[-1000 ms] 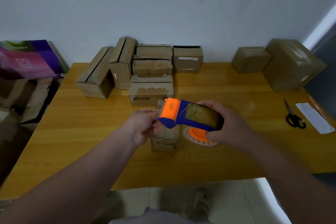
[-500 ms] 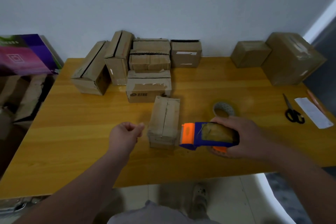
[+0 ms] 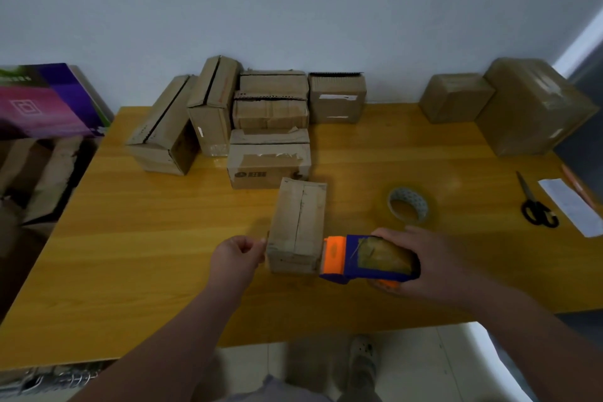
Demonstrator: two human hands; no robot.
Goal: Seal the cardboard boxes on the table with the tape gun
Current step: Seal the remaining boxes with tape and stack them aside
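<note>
A small cardboard box (image 3: 300,222) lies lengthwise in the middle of the wooden table (image 3: 146,254), its top seam facing up. My right hand (image 3: 434,264) grips the blue and orange tape gun (image 3: 368,258), low over the table just right of the box's near end, with its orange head next to the box's near right corner. My left hand (image 3: 238,254) sits at the box's near left corner with fingers curled and fingertips beside the cardboard; I see nothing held in it.
Several cardboard boxes (image 3: 267,127) are clustered at the back centre, and two taped ones (image 3: 528,108) stand back right. A tape roll (image 3: 409,206) lies right of the small box. Scissors (image 3: 535,206) and a paper slip (image 3: 571,206) lie at the right edge. A purple carton (image 3: 49,101) stands at the left.
The tape gun came off the top of the small box, toward me and down to its near right corner. My left hand let go of the gun's head and now sits by the box's left corner.
</note>
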